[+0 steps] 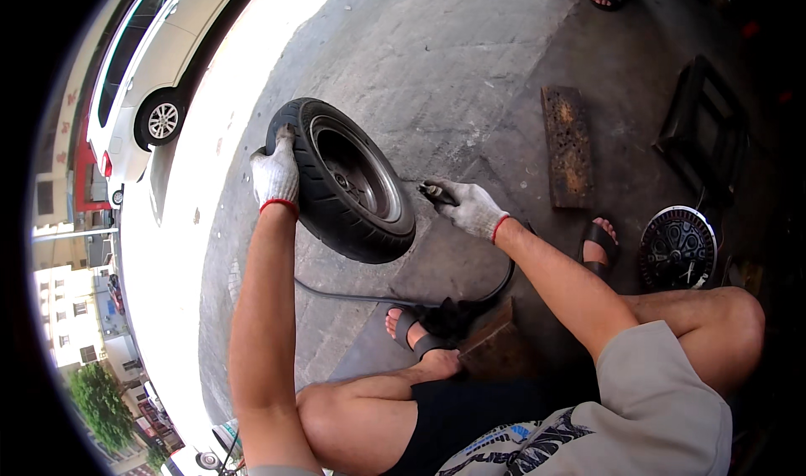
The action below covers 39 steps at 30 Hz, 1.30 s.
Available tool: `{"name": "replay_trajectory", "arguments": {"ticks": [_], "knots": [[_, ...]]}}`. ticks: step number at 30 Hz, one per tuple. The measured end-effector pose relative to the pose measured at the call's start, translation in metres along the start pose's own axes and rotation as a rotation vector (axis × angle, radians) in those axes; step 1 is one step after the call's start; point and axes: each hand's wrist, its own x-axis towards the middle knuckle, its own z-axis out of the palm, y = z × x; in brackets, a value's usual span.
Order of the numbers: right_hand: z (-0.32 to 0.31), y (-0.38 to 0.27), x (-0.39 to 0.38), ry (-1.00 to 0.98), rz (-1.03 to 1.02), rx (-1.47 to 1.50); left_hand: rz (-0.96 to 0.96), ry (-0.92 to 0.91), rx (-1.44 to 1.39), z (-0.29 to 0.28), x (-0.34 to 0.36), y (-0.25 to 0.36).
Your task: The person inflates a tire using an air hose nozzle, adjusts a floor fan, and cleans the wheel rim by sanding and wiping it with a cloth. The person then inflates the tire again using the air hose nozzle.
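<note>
While my L hand [276, 174] grips black rubber tyre [321, 199], alr. on silver metal rim [359, 190], R hand [474, 209] clasps dark stubby tool [437, 193], no clear contact yet.

harsh daylight comes in from the left, burning the pavement [172, 308] to flat white. the nearer floor [470, 81] lies in soft shade, dimming to the right until the dark frame [682, 107] almost sinks into black. the wheel [353, 182] is reasonably sharp, its hollow shadowed, its metal dully lit. fisheye distortion bends the parked car [164, 60] and buildings [71, 316] near the black-vignetted left edge.
</note>
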Motion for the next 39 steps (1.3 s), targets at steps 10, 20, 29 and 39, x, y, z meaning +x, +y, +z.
{"name": "replay_trajectory", "arguments": {"ticks": [10,20,29,39], "knots": [[0.029,-0.029,0.001,-0.016,0.264,-0.332,0.021,0.008,-0.002,-0.002,0.003,0.001],[0.040,0.000,0.031,-0.180,0.122,-0.242,0.019,-0.001,-0.022,-0.004,0.001,-0.005],[0.035,-0.026,0.022,-0.008,0.069,-0.071,0.051,0.005,0.009,-0.002,0.007,-0.012],[-0.048,0.121,-0.044,0.700,0.601,-0.093,0.065,0.008,0.055,-0.004,0.000,-0.008]]}}
